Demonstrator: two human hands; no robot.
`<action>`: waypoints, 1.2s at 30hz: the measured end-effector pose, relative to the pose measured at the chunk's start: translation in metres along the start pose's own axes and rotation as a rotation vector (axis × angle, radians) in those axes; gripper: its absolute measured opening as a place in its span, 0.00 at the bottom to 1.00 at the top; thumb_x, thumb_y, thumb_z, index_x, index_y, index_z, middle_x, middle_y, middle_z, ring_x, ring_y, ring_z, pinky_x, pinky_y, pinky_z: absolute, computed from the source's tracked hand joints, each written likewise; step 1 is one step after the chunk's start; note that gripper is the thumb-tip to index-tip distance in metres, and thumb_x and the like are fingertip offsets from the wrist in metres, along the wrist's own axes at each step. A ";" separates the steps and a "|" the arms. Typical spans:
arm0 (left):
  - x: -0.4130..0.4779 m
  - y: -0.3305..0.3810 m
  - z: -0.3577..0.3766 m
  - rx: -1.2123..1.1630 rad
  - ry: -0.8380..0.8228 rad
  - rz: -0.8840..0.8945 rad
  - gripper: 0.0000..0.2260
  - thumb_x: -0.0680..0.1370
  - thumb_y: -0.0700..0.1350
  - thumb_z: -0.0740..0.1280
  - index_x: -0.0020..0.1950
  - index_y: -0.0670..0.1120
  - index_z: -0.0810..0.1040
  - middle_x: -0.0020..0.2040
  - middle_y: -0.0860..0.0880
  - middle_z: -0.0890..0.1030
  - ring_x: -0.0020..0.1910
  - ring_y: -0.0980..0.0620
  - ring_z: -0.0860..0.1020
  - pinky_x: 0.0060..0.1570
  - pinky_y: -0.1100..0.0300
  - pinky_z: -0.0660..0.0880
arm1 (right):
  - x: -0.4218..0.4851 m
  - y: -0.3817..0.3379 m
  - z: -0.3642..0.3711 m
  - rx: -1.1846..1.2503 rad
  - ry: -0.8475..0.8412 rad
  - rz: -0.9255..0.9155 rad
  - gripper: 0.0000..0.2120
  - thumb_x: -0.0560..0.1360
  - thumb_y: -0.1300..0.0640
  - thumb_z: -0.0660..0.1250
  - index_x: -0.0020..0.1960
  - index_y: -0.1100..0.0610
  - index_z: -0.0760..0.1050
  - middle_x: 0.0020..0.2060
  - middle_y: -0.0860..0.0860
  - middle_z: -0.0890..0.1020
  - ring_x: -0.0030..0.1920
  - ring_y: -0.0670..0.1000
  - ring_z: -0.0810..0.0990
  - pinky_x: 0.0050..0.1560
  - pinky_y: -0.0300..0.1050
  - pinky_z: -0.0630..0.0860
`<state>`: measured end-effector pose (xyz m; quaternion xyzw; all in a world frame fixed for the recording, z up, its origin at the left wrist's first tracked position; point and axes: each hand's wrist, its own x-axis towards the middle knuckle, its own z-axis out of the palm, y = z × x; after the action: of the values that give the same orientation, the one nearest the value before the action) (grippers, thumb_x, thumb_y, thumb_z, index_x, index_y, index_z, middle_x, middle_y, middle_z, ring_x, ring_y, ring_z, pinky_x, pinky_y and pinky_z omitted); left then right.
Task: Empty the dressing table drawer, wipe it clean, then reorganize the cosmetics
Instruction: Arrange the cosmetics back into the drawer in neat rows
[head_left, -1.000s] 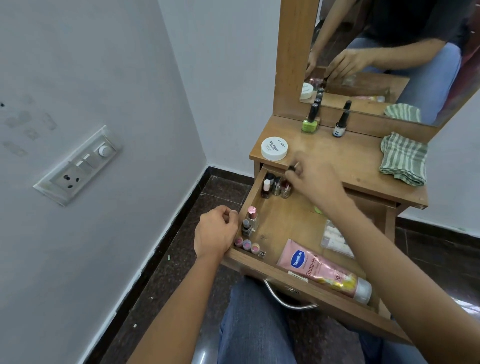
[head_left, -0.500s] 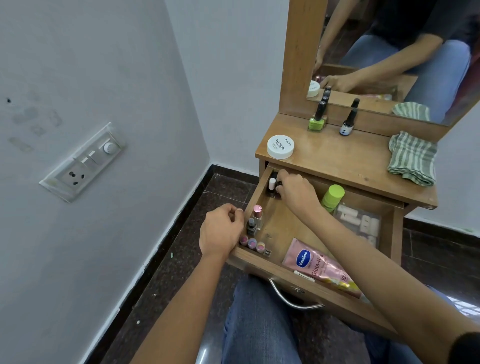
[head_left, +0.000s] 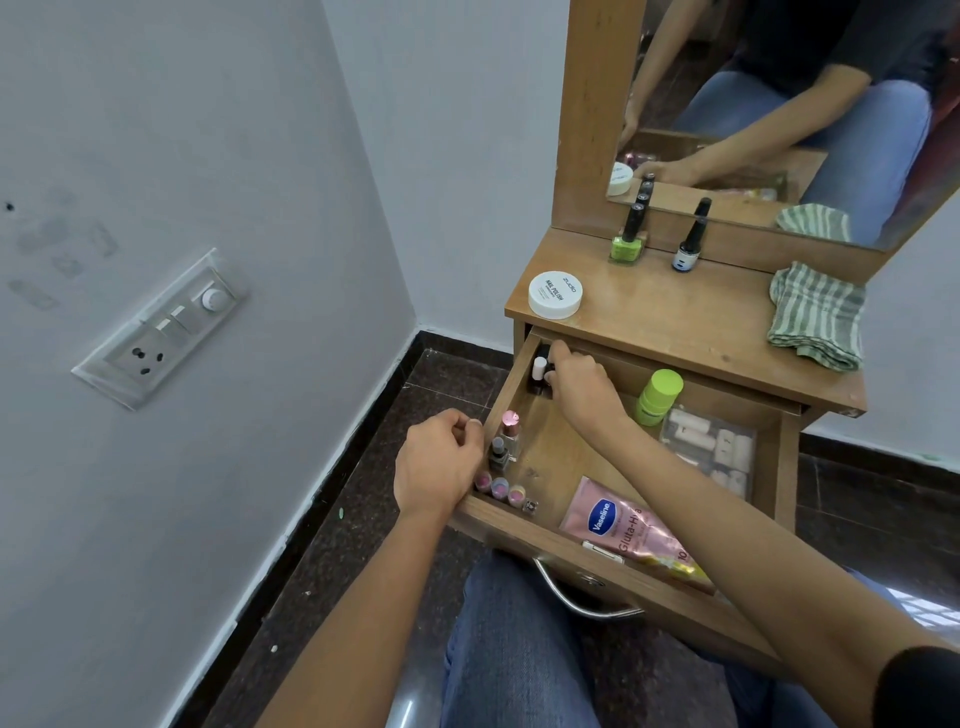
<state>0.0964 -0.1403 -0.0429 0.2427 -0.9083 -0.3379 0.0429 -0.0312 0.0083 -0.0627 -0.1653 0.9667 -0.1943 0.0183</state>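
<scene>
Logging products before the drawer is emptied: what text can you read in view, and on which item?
"Vaseline": pink tube in the drawer.
"Gluta-Hy": same tube, the rest cut off by the right forearm.
"ZUDIO", "NAIL POLISH": lid of the white jar on the tabletop; its finer print is too small.
Green bottle in the drawer and dark nail polish bottle at the tabletop's back: labels too blurred.

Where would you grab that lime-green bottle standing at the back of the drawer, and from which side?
I'd take the lime-green bottle by its round cap, from above and the front. It stands upright, cap up, in the drawer just under the tabletop edge, so the back is blocked; a clear packet sits right of it and the right hand works at small bottles to its left.
</scene>
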 end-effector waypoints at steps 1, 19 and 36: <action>0.000 0.000 0.000 0.000 -0.002 0.001 0.09 0.79 0.51 0.63 0.42 0.51 0.78 0.33 0.55 0.79 0.35 0.56 0.78 0.37 0.59 0.75 | 0.000 0.000 0.001 0.007 0.005 0.005 0.07 0.78 0.65 0.60 0.55 0.62 0.67 0.47 0.63 0.80 0.47 0.65 0.80 0.41 0.52 0.75; 0.000 0.002 0.000 0.012 -0.010 -0.004 0.09 0.79 0.51 0.62 0.43 0.51 0.79 0.34 0.54 0.79 0.34 0.57 0.78 0.34 0.60 0.73 | -0.014 -0.008 -0.036 0.025 0.039 -0.064 0.14 0.78 0.58 0.64 0.59 0.60 0.63 0.41 0.58 0.81 0.41 0.61 0.81 0.37 0.49 0.75; -0.002 0.005 -0.002 0.016 -0.011 -0.014 0.09 0.79 0.50 0.63 0.43 0.51 0.79 0.32 0.55 0.79 0.34 0.58 0.77 0.33 0.62 0.72 | 0.091 0.031 -0.126 -0.049 0.407 0.102 0.12 0.77 0.58 0.62 0.59 0.62 0.68 0.53 0.63 0.74 0.49 0.66 0.76 0.45 0.55 0.73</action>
<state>0.0964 -0.1373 -0.0380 0.2473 -0.9096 -0.3322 0.0336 -0.1397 0.0523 0.0447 -0.0741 0.9620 -0.1989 -0.1716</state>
